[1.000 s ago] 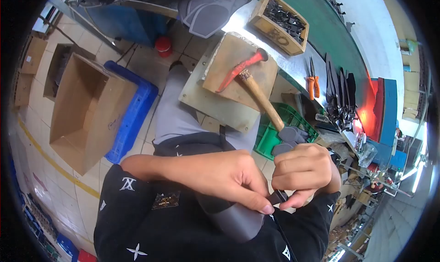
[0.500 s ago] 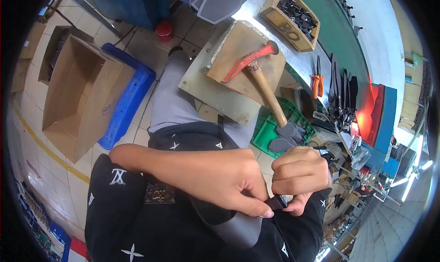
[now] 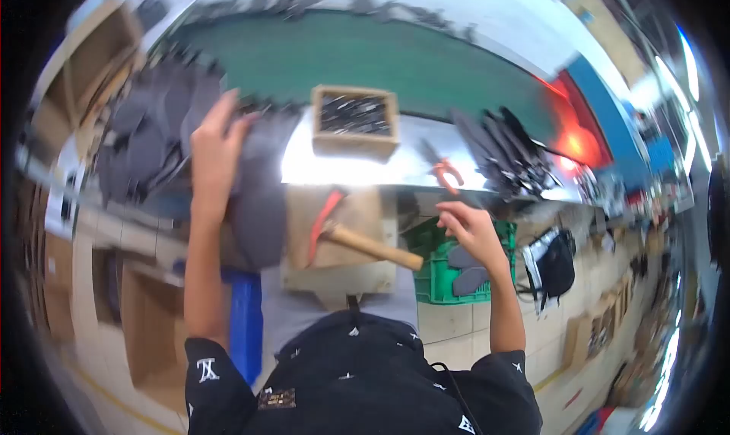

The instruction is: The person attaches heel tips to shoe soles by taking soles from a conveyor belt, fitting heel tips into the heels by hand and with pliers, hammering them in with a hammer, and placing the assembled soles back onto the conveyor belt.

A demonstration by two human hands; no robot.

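My left hand (image 3: 215, 150) is blurred, raised beside dark grey curved pieces (image 3: 144, 131) at the left of the bench; its fingertips look apart and I see nothing between them. Just right of that wrist, a dark grey pad (image 3: 260, 226) extends down past the bench edge. My right hand (image 3: 468, 228) hangs over the green crate (image 3: 435, 283), fingers loosely bent and apart, holding nothing. Between the hands, a red-headed hammer (image 3: 365, 243) with a wooden handle lies on the worn block (image 3: 346, 218).
On the bench (image 3: 296, 157) are a wooden box (image 3: 356, 147) of small dark parts, orange-handled pliers (image 3: 447, 174) and long black pieces (image 3: 506, 150). Grey pads (image 3: 470, 281) lie in the crate. A cardboard box (image 3: 156, 321) and blue plastic (image 3: 245, 321) sit low left; a black bag (image 3: 551, 264) is at right.
The view has swung toward the bench. My hands have parted from the grey piece and small black part they held: the left reached forward to the left, the right moved over the crate.
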